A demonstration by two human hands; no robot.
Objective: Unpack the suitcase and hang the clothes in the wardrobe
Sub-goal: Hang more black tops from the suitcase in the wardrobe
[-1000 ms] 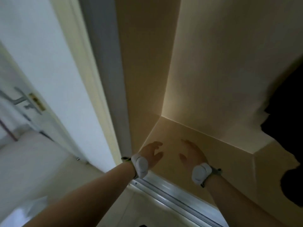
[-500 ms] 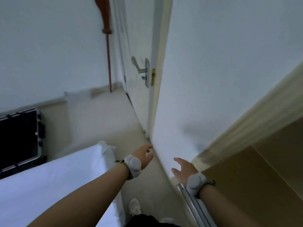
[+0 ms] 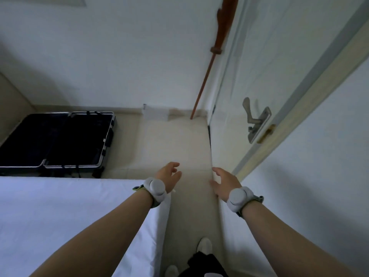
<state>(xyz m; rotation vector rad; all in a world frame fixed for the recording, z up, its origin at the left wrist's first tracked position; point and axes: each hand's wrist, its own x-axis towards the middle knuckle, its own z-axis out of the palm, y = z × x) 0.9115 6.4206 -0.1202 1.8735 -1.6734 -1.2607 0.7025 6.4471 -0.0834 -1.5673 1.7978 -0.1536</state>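
Left hand [image 3: 168, 174] is out in front of me, fingers loose and spread, nothing in it. Right hand [image 3: 224, 181] is the same, empty and relaxed, close by the white wall [image 3: 299, 196]; I can't tell whether it brushes it. Both carry grey wrist bands [image 3: 156, 188]. They hang over the narrow strip of floor [image 3: 175, 140] between the bed [image 3: 60, 216] on my left and that wall.

Beyond the bed's far corner lies the suitcase [image 3: 58, 140], flat on the floor against the far wall, both black halves spread open with pale trim round the rims. The inside reads as one dark mass, so I can't pick out single garments from here.

My call: this is the fetch step, empty-handed and facing the case, with the wardrobe out of view. Next move calls for walking down the strip, bending low and taking hold of one garment. The passage is tight, and the door [image 3: 239, 76] with its handle [image 3: 253, 118] stands just ahead on the right, so that arm wants keeping in.
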